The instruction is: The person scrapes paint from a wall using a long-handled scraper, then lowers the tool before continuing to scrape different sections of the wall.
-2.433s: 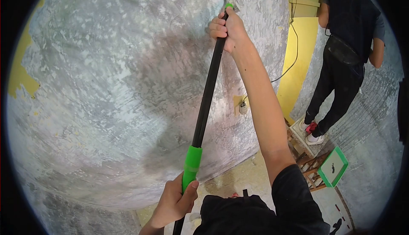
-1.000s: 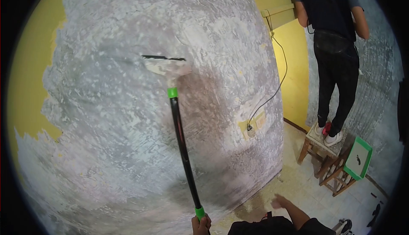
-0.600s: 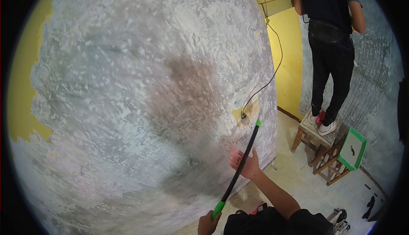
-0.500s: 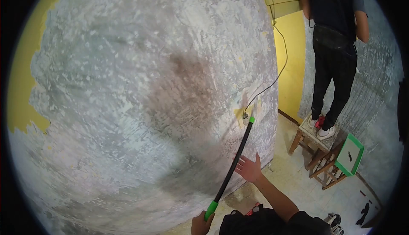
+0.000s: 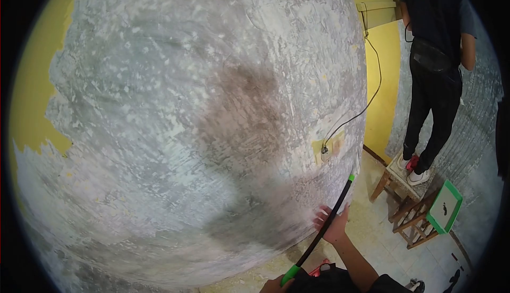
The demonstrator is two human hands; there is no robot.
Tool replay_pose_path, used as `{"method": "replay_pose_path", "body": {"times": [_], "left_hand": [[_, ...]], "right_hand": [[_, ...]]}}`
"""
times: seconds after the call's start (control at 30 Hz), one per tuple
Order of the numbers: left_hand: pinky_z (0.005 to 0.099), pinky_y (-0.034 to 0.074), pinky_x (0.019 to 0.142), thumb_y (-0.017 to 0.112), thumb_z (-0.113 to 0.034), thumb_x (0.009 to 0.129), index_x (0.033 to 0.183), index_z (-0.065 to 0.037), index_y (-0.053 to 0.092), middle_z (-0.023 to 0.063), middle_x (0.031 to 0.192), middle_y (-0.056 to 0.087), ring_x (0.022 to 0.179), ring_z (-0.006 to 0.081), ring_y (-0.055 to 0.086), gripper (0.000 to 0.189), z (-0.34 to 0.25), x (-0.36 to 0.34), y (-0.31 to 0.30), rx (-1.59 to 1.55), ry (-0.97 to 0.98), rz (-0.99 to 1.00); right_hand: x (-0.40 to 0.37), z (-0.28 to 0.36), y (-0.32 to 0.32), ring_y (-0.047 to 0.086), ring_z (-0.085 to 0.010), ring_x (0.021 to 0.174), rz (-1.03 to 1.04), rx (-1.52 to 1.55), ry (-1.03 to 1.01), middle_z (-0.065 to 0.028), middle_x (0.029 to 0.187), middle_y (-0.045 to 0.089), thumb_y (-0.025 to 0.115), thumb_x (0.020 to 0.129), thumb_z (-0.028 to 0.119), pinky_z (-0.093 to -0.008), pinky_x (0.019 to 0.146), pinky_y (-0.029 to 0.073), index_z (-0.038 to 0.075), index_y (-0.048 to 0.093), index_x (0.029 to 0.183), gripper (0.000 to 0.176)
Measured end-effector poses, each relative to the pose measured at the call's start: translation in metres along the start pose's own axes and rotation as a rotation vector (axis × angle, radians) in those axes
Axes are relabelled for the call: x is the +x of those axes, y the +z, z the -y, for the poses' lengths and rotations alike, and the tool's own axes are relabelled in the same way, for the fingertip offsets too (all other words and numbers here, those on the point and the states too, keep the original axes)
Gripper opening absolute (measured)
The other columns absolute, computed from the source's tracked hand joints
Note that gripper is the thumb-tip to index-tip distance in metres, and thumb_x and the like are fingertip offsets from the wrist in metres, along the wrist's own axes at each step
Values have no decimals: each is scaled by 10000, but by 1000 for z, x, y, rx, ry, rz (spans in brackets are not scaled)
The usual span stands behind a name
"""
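Note:
My left hand (image 5: 272,284), partly cut off by the bottom edge, is closed round the green grip of a long black extension pole (image 5: 323,232). The pole slants up to the right, with a green collar and a pale tip near the wall's right edge. My right hand (image 5: 336,230) is open behind the pole's middle, fingers spread to one side and thumb to the other; the shaft crosses the palm in this view. Before me stands a rough grey-white wall (image 5: 175,107) with a brownish shadowed patch. A socket with a plug (image 5: 324,150) is above the pole's tip.
A dark cable (image 5: 380,75) runs up from the plug. At right, a person (image 5: 433,64) stands on a wooden stool (image 5: 406,180), facing another wall. Beside it, a second stool (image 5: 413,220) bears a green tray (image 5: 457,208). Yellow paint (image 5: 34,96) shows at the far left.
The pole and my right hand have moved right and down, the pole's tip now below the socket. My left hand has shifted right and lower. The view has turned slightly left.

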State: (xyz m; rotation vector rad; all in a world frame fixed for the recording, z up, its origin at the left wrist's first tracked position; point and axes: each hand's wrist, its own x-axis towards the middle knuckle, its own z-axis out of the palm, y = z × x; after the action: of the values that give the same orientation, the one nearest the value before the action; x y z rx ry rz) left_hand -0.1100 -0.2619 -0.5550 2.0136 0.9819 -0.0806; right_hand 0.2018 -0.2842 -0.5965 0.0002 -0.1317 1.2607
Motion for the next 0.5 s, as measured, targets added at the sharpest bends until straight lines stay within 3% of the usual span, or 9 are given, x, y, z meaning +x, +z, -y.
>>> {"method": "replay_pose_path", "body": {"times": [0.07,0.17,0.3,0.4,0.43,0.5], "left_hand": [[482,474,664,536,-447,938,1079,-40,629,214,855,673,760,404,630,440,3,4,1,83,-43,5],[467,461,623,547,-421,939,1039,-47,633,196,793,660,705,378,614,397,6,5,-8,120,40,-107],[422,471,598,596,-400,921,1043,-63,634,158,761,651,629,314,598,361,5,8,-28,151,202,-225],[396,481,589,647,-422,885,1055,-70,626,109,788,661,615,258,596,392,18,13,-37,55,170,-113],[351,483,559,698,-435,841,1050,-86,625,75,810,651,607,189,584,414,21,16,-43,-95,-1,70],[326,468,524,707,-429,832,1044,-78,620,63,763,629,578,163,566,419,11,10,-48,-254,-45,261]], "right_hand": [[1,-4,-11,592,-323,974,-272,164,-69,-147,1074,623,301,791,831,-447,864,483,36,496,1333,982],[0,-4,-23,594,-305,955,-347,50,-71,-144,1056,624,287,793,830,-441,859,481,44,500,1330,976],[1,-4,-22,586,-285,900,-341,119,-91,-129,997,622,289,813,798,-425,832,476,53,522,1292,916],[0,-6,-6,579,-283,871,-244,84,-86,-127,987,623,319,821,775,-409,788,467,50,546,1237,865],[0,-6,0,567,-294,840,-176,135,-43,-141,984,622,314,816,777,-407,767,453,48,553,1207,860],[1,-12,17,568,-313,863,-54,58,31,-143,963,626,341,797,794,-433,771,460,55,578,1160,856]]}}
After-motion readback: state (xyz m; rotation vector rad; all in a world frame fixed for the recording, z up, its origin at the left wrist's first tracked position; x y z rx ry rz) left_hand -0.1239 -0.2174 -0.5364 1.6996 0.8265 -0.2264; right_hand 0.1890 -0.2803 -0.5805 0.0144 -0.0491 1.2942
